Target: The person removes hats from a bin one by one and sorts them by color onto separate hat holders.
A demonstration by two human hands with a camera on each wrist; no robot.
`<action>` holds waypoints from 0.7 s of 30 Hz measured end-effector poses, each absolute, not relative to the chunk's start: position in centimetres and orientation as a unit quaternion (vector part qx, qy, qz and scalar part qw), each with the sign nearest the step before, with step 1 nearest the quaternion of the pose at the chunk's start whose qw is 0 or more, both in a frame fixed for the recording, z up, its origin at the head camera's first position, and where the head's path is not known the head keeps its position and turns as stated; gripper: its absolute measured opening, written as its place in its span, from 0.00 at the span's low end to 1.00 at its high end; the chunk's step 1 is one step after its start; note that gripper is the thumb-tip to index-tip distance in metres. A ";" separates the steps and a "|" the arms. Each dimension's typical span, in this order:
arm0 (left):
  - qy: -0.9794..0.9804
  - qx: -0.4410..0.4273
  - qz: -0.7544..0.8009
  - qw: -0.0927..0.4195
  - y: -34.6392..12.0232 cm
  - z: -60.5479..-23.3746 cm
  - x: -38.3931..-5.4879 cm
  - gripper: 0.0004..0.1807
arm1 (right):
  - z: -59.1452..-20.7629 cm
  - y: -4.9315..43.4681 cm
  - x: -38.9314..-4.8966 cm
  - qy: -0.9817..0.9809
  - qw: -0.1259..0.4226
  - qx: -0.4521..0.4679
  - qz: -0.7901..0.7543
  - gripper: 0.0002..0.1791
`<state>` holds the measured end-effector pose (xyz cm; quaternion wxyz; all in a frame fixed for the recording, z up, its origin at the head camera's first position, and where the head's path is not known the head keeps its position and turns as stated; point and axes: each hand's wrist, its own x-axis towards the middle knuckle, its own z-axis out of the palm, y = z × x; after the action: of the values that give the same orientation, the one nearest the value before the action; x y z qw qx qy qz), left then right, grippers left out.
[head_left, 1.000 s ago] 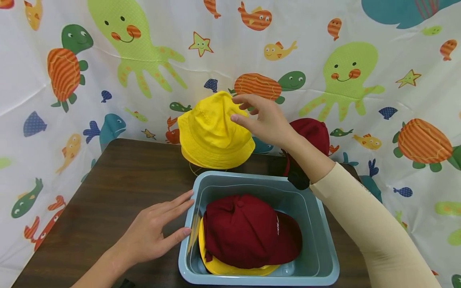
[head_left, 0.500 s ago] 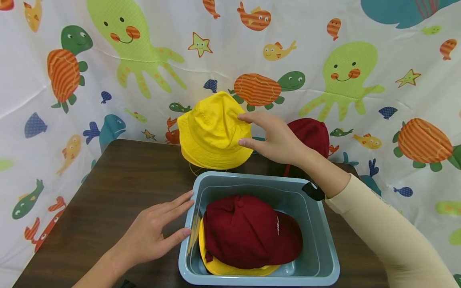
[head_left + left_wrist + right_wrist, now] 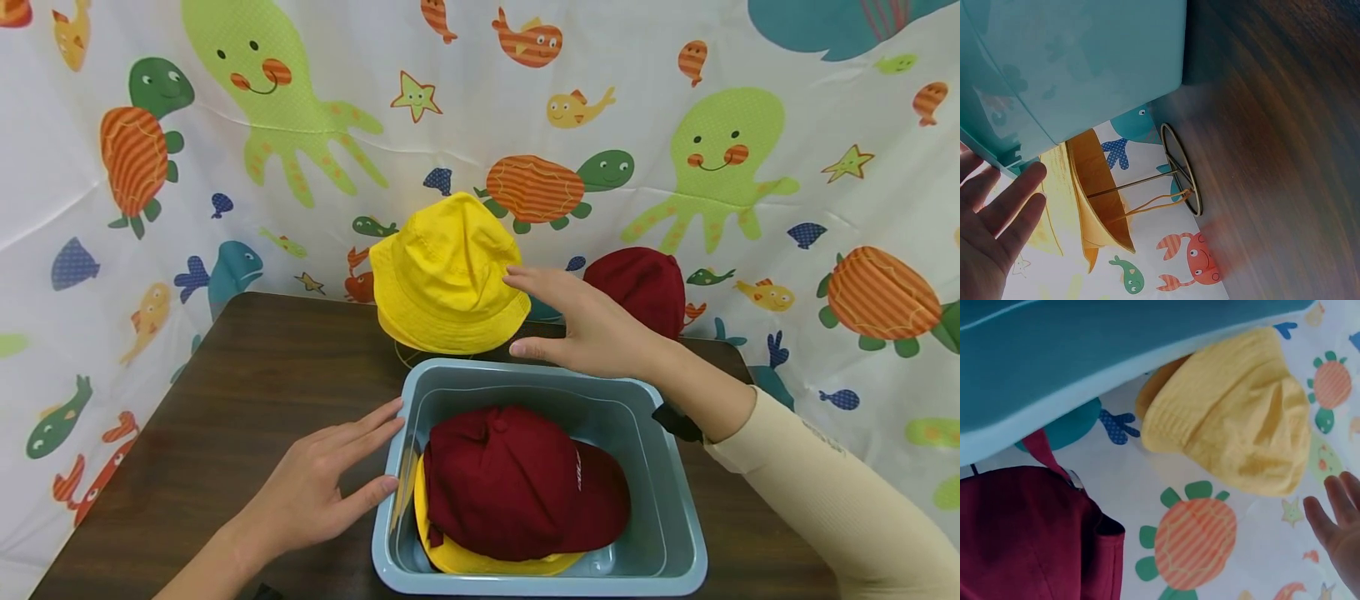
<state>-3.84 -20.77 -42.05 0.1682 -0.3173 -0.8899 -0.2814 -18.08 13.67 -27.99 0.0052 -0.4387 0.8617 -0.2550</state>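
Note:
My left hand [image 3: 322,479] lies with extended fingers at the left rim of a blue plastic bin [image 3: 536,585]. Inside the bin, a dark red baseball cap [image 3: 510,483] lies on top of a yellow hat [image 3: 498,561], most of which it covers. Behind the bin, a yellow bucket hat [image 3: 446,275] perches on a wire stand [image 3: 1179,172], best seen in the left wrist view. My right hand [image 3: 592,325] hovers over the bin's back edge, thumb and fingers spread apart, holding nothing, fingertips close to the bucket hat's right side.
A second dark red cap [image 3: 645,283] stands at the back right, partly hidden by my right hand and arm. The dark wooden table [image 3: 285,375] ends at a white curtain [image 3: 330,50] printed with sea animals.
My right hand has come down and to the right, away from the top of the yellow bucket hat toward the bin's back rim. My left hand and the hats stay put.

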 end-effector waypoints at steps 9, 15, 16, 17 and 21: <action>-0.891 -0.315 -0.284 0.162 -20.8 -42.3 -3.8 0.38 | -29.0 14.2 -16.3 0.865 0.070 -0.444 -0.223 0.53; -0.891 -0.313 -0.286 0.160 -20.9 -42.4 -3.8 0.38 | -29.8 14.4 -15.3 0.858 0.121 -0.450 -0.216 0.58; -0.891 -0.313 -0.287 0.160 -20.9 -42.4 -3.8 0.38 | -30.0 14.4 -15.2 0.857 0.129 -0.450 -0.216 0.58; -0.891 -0.314 -0.287 0.160 -20.9 -42.4 -3.8 0.38 | -30.1 14.4 -15.1 0.855 0.138 -0.450 -0.216 0.59; -0.891 -0.314 -0.286 0.161 -20.9 -42.4 -3.8 0.38 | -30.5 14.3 -14.7 0.850 0.172 -0.447 -0.218 0.59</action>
<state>-3.83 -20.87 -42.44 0.1614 -0.3144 -0.8908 -0.2855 -14.70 14.31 -30.55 0.1720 -0.4466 0.8505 -0.2184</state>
